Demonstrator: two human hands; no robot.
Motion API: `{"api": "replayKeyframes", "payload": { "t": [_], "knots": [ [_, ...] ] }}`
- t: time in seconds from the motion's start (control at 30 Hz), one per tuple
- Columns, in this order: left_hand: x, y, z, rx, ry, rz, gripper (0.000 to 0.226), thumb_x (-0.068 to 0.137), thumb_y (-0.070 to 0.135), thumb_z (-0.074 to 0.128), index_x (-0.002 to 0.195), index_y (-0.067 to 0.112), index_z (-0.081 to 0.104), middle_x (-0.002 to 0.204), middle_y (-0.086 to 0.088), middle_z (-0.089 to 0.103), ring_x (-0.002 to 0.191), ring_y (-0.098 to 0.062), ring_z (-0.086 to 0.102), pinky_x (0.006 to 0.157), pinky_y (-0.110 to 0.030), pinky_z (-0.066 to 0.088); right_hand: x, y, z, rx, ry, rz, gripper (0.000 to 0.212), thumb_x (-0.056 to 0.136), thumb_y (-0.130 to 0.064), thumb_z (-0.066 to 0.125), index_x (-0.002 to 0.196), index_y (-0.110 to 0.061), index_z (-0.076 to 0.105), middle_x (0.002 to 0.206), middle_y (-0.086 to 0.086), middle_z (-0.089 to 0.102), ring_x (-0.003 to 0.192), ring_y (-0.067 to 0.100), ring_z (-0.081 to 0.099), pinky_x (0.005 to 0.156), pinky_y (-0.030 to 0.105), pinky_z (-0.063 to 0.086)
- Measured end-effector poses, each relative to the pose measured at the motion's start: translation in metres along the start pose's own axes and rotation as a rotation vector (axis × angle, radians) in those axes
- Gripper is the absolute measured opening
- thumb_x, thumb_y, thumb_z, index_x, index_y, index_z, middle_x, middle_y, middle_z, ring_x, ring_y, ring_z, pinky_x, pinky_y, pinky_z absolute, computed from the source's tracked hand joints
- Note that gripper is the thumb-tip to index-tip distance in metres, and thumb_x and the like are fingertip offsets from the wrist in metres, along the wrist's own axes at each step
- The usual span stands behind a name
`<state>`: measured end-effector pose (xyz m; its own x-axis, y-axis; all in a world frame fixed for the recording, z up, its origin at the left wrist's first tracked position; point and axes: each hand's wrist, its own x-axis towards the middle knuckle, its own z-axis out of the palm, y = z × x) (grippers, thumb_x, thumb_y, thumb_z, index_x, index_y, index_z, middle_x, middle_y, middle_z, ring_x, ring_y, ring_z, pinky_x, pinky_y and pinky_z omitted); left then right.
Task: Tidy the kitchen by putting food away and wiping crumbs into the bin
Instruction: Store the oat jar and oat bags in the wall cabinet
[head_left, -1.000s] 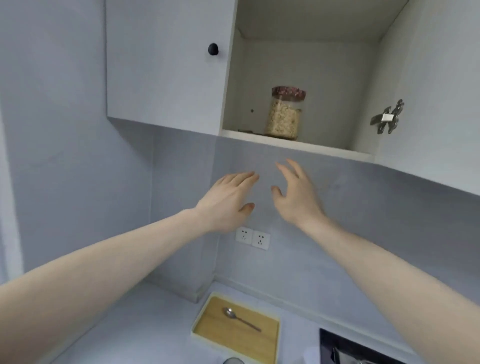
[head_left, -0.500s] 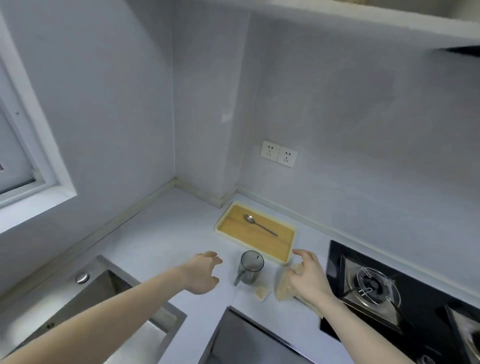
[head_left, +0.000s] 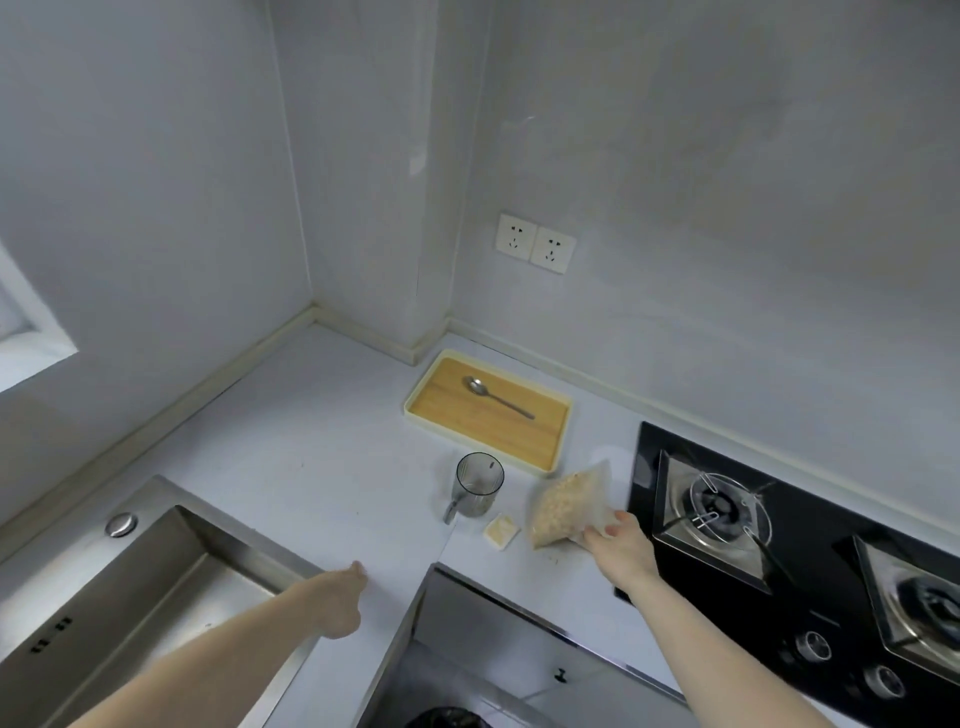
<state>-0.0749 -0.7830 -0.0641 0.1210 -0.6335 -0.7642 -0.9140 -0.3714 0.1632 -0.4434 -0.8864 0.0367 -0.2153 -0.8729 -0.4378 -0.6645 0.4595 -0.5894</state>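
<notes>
Down on the counter (head_left: 291, 467) now, not up at the cupboard like a sec ago. Your view has dropped from the open shelf w/ the oat jar, and your right hand (head_left: 621, 545) has gone from hovering over the clear bag of oats (head_left: 569, 512) to pinching its near corner. Bag sits btw the glass mug (head_left: 478, 488) and the hob (head_left: 779, 525), far corner nearly touching the wooden tray (head_left: 441, 384) w/ the spoon (head_left: 496, 396). Left hand (head_left: 340, 605) is low over the counter edge by the sink (head_left: 156, 587), loosely curled, holding nothing afaict.

So imo the jar's done and the bag is the next food to put away; crumbs not wiped yet, a few specks near the bag plus a small yellowish packet (head_left: 501, 531) beside the mug.

Room-wise: mug is just left of the bag, burner grate just right, so lift straight up rather than dragging sideways. Plenty of open counter toward the corner. Something dark, maybe the bin (head_left: 447, 718), peeks out below the counter front, can't tell for sure.
</notes>
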Motion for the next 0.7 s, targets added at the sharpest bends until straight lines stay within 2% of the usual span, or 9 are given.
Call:
{"api": "replayKeyframes", "payload": {
  "t": [0.03, 0.1, 0.2, 0.23, 0.33, 0.47, 0.6, 0.7],
  "knots": [
    [-0.001, 0.002, 0.003, 0.001, -0.003, -0.009, 0.070, 0.100, 0.012, 0.036, 0.163, 0.009, 0.006, 0.172, -0.009, 0.005, 0.158, -0.027, 0.013, 0.128, -0.039, 0.015, 0.003, -0.002, 0.004, 0.014, -0.001, 0.010, 0.070, 0.093, -0.039, 0.069, 0.150, -0.010, 0.041, 0.139, 0.012, 0.060, 0.128, 0.033, 0.056, 0.103, 0.036, 0.044],
    [-0.005, 0.004, 0.005, -0.013, 0.025, 0.005, 0.071, 0.099, 0.012, 0.043, 0.164, 0.015, 0.015, 0.171, -0.010, 0.006, 0.157, -0.031, 0.016, 0.127, -0.041, 0.020, 0.009, -0.005, 0.011, 0.021, 0.020, 0.017, 0.065, 0.094, -0.042, 0.067, 0.147, -0.010, 0.046, 0.138, 0.013, 0.060, 0.127, 0.034, 0.056, 0.102, 0.037, 0.045],
    [-0.004, 0.002, 0.006, -0.040, -0.002, 0.017, 0.073, 0.097, 0.011, 0.037, 0.164, 0.012, 0.007, 0.171, -0.010, 0.005, 0.157, -0.028, 0.013, 0.127, -0.037, 0.018, 0.014, -0.010, 0.016, -0.004, 0.055, 0.040, 0.049, 0.097, -0.036, 0.065, 0.138, -0.010, 0.058, 0.135, 0.014, 0.062, 0.124, 0.036, 0.057, 0.095, 0.036, 0.045],
    [-0.005, 0.002, 0.003, -0.059, -0.008, 0.017, 0.073, 0.095, 0.010, 0.035, 0.163, 0.010, 0.009, 0.170, -0.009, 0.011, 0.156, -0.027, 0.018, 0.126, -0.035, 0.020, 0.016, -0.011, 0.015, -0.032, 0.061, 0.038, 0.040, 0.097, -0.032, 0.065, 0.132, -0.012, 0.063, 0.132, 0.014, 0.064, 0.120, 0.036, 0.059, 0.091, 0.035, 0.045],
    [-0.014, 0.004, -0.009, -0.079, 0.041, 0.061, 0.066, 0.091, 0.013, 0.041, 0.157, 0.016, 0.033, 0.160, -0.005, 0.036, 0.146, -0.025, 0.038, 0.117, -0.032, 0.037, 0.023, -0.011, 0.012, -0.118, 0.073, 0.001, 0.022, 0.098, -0.027, 0.061, 0.113, -0.017, 0.073, 0.119, 0.014, 0.070, 0.104, 0.035, 0.064, 0.084, 0.035, 0.049],
    [-0.027, 0.008, -0.029, -0.080, 0.139, 0.127, 0.062, 0.091, 0.019, 0.046, 0.153, 0.027, 0.041, 0.154, 0.002, 0.044, 0.144, -0.020, 0.039, 0.112, -0.032, 0.041, 0.013, -0.029, 0.005, -0.235, 0.103, -0.155, 0.018, 0.101, -0.027, 0.054, 0.100, -0.022, 0.071, 0.100, 0.005, 0.071, 0.091, 0.030, 0.065, 0.073, 0.033, 0.047],
    [-0.053, 0.026, -0.067, -0.070, 0.287, 0.244, 0.051, 0.094, 0.022, 0.051, 0.145, 0.030, 0.050, 0.148, 0.008, 0.052, 0.139, -0.017, 0.043, 0.111, -0.035, 0.044, -0.012, -0.058, -0.016, -0.336, 0.141, -0.356, 0.018, 0.100, -0.027, 0.052, 0.087, -0.028, 0.064, 0.077, -0.012, 0.062, 0.066, 0.008, 0.057, 0.055, 0.026, 0.040],
    [-0.081, 0.046, -0.109, -0.042, 0.402, 0.378, 0.050, 0.095, 0.024, 0.053, 0.145, 0.029, 0.050, 0.148, 0.009, 0.052, 0.140, -0.018, 0.044, 0.113, -0.036, 0.041, -0.035, -0.079, -0.035, -0.383, 0.160, -0.521, 0.020, 0.099, -0.032, 0.054, 0.082, -0.027, 0.064, 0.070, -0.010, 0.066, 0.060, 0.004, 0.058, 0.054, 0.027, 0.045]
  ]
}}
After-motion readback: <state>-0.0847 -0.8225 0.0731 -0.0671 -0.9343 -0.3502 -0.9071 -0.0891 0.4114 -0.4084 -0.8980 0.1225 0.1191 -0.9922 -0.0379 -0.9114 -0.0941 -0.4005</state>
